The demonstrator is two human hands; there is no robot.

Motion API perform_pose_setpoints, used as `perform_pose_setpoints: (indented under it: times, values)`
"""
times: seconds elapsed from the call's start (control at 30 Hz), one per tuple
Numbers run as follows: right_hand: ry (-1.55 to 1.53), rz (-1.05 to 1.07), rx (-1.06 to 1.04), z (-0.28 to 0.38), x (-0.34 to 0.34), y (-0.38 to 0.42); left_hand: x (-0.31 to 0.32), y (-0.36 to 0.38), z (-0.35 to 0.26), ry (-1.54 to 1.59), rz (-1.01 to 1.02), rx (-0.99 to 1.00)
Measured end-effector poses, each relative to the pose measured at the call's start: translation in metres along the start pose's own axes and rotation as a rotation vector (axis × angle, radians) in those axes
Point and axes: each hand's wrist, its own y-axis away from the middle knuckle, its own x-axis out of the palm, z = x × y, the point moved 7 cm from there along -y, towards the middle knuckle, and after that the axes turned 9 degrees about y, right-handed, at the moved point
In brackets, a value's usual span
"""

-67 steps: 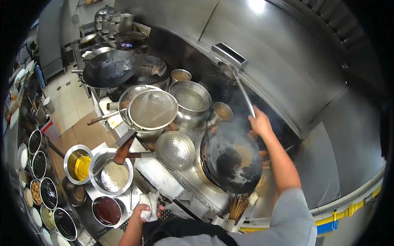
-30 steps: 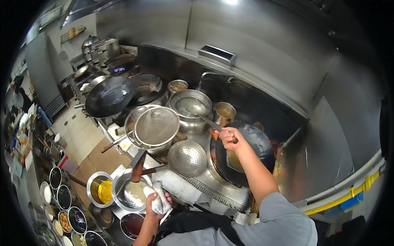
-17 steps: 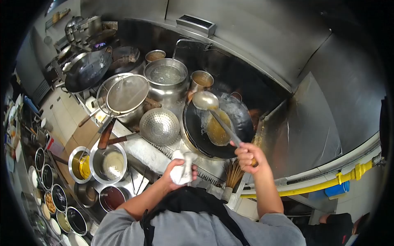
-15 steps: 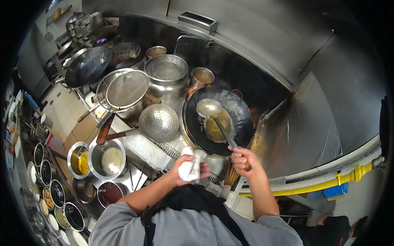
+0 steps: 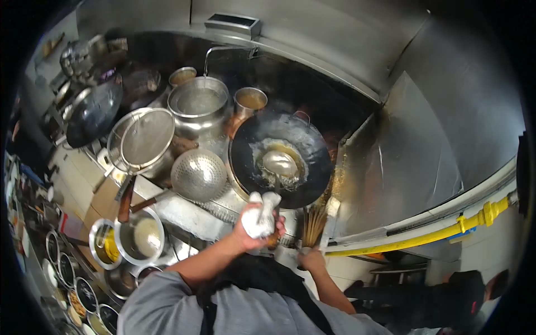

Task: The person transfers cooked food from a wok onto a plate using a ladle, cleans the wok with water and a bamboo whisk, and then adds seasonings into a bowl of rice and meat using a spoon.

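Note:
My left hand [image 5: 249, 230] is closed round a bunched white cloth [image 5: 258, 222]. The ladle's handle runs down to that same hand, its wooden end showing below the fingers. The ladle's bowl [image 5: 280, 162] rests in the black wok [image 5: 245, 159], in a shallow pool of yellowish bubbling liquid. Lower right of it, my right hand [image 5: 312, 259] is closed round the handle of a bamboo wok brush [image 5: 314, 226], its bristles pointing up toward the wok; the fingers are partly hidden.
Left of the wok lie a perforated strainer [image 5: 199, 175], a mesh sieve [image 5: 148, 137] and a tall pot of water [image 5: 198, 103]. A small pot [image 5: 250, 101] stands behind. Steel bowls [image 5: 140, 237] sit lower left. A yellow pipe [image 5: 413, 245] runs along the right edge.
My right hand has let go of the ladle and moved down to the brush. The ladle's handle now lies at my left hand, its bowl lower in the wok. The view has shifted.

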Motion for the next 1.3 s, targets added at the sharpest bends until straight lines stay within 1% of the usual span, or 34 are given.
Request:
perform_pose_setpoints:
  times: [0.03, 0.07, 0.13, 0.2, 0.23, 0.27, 0.3, 0.33, 0.37, 0.4, 0.43, 0.47, 0.5, 0.53, 0.57, 0.6, 0.67, 0.73, 0.8, 0.83, 0.87, 0.93, 0.97, 1.0, 1.07, 1.1, 1.13, 1.17, 1.2, 1.23, 1.27, 1.3]
  values:
    - [0.007, 0.166, -0.049, 0.001, -0.001, -0.007, -0.004, 0.0, -0.015, -0.006, -0.057, 0.045]
    - [-0.152, 0.173, 0.013, -0.01, 0.004, -0.009, 0.007, 0.005, -0.021, 0.05, -0.054, 0.023]
    - [-1.054, 0.327, 0.108, -0.011, -0.007, 0.021, 0.017, 0.021, -0.045, 0.067, -0.078, 0.062]
    - [-1.447, 0.318, 0.157, -0.002, -0.049, 0.056, 0.024, 0.043, -0.058, 0.082, -0.032, 0.105]
    - [-1.622, 0.412, 0.053, 0.017, -0.085, 0.068, 0.028, 0.05, -0.059, 0.008, -0.076, 0.172]
    - [-1.745, 0.341, 0.112, 0.039, -0.12, 0.068, 0.022, 0.053, -0.063, 0.022, -0.068, 0.178]
    - [-1.791, 0.374, -0.048, 0.062, -0.152, 0.055, 0.014, 0.053, -0.065, 0.053, -0.062, 0.141]
    - [-1.819, 0.358, -0.301, 0.079, -0.177, 0.03, 0.01, 0.053, -0.066, 0.08, -0.054, 0.101]
    - [-1.747, 0.232, -0.423, 0.097, -0.2, 0.007, 0.006, 0.048, -0.066, 0.089, -0.132, 0.127]
    - [-1.591, 0.197, -0.464, 0.115, -0.214, -0.019, 0.007, 0.046, -0.069, 0.089, -0.123, 0.126]
    - [-1.389, 0.145, -0.401, 0.125, -0.213, -0.054, 0.003, 0.043, -0.076, -0.051, -0.171, 0.153]
    - [-1.112, 0.175, -0.378, 0.139, -0.205, -0.093, 0.0, 0.041, -0.08, -0.188, -0.223, 0.183]
    - [-0.709, 0.257, -0.377, 0.151, -0.195, -0.127, 0.003, 0.041, -0.082, -0.186, -0.305, 0.264]
    - [-0.259, 0.315, -0.338, 0.158, -0.182, -0.157, 0.003, 0.043, -0.078, -0.18, -0.306, 0.259]
    - [0.078, 0.237, -0.337, 0.166, -0.192, -0.166, -0.002, 0.046, -0.078, -0.271, -0.409, 0.291]
    - [0.431, -0.059, -0.483, 0.185, -0.225, -0.167, -0.004, 0.05, -0.084, -0.376, -0.512, 0.326]
    - [0.34, -0.254, -0.356, 0.197, -0.27, -0.157, -0.005, 0.052, -0.081, -0.451, -0.507, 0.331]
    - [0.296, -0.297, -0.373, 0.204, -0.273, -0.14, -0.006, 0.056, -0.084, -0.57, -0.544, 0.32]
    - [-0.008, 0.382, -0.161, 0.189, -0.229, -0.12, -0.005, 0.057, -0.085, -0.61, -0.563, 0.324]
    - [0.082, 0.307, -0.231, 0.185, -0.223, -0.123, -0.006, 0.058, -0.084, -0.639, -0.587, 0.328]
    - [0.072, 0.309, -0.23, 0.18, -0.221, -0.139, -0.006, 0.059, -0.084, -0.647, -0.593, 0.324]
    - [0.357, -0.176, -0.512, 0.185, -0.257, -0.179, -0.008, 0.06, -0.085, -0.642, -0.608, 0.335]
    - [0.182, -0.162, -0.557, 0.179, -0.251, -0.191, -0.007, 0.06, -0.086, -0.645, -0.607, 0.344]
    - [0.177, -0.168, -0.562, 0.185, -0.254, -0.18, -0.006, 0.059, -0.086, -0.646, -0.587, 0.348]
    - [-0.078, 0.465, -0.125, 0.173, -0.222, -0.131, -0.006, 0.058, -0.082, -0.658, -0.577, 0.32]
    - [0.174, 0.257, -0.207, 0.178, -0.235, -0.132, -0.007, 0.058, -0.083, -0.67, -0.594, 0.317]
    - [0.406, -0.019, -0.399, 0.185, -0.252, -0.147, -0.007, 0.058, -0.083, -0.679, -0.61, 0.315]
    - [0.359, -0.122, -0.408, 0.181, -0.256, -0.159, -0.006, 0.056, -0.081, -0.681, -0.61, 0.313]
    - [0.313, -0.227, -0.422, 0.187, -0.265, -0.159, -0.002, 0.054, -0.077, -0.546, -0.546, 0.315]
    - [0.375, -0.205, -0.437, 0.191, -0.254, -0.154, 0.002, 0.051, -0.075, -0.413, -0.481, 0.316]
    - [0.43, -0.183, -0.445, 0.191, -0.242, -0.149, 0.004, 0.05, -0.078, -0.423, -0.482, 0.316]
    - [0.419, -0.181, -0.437, 0.19, -0.244, -0.152, 0.008, 0.049, -0.075, -0.337, -0.411, 0.275]
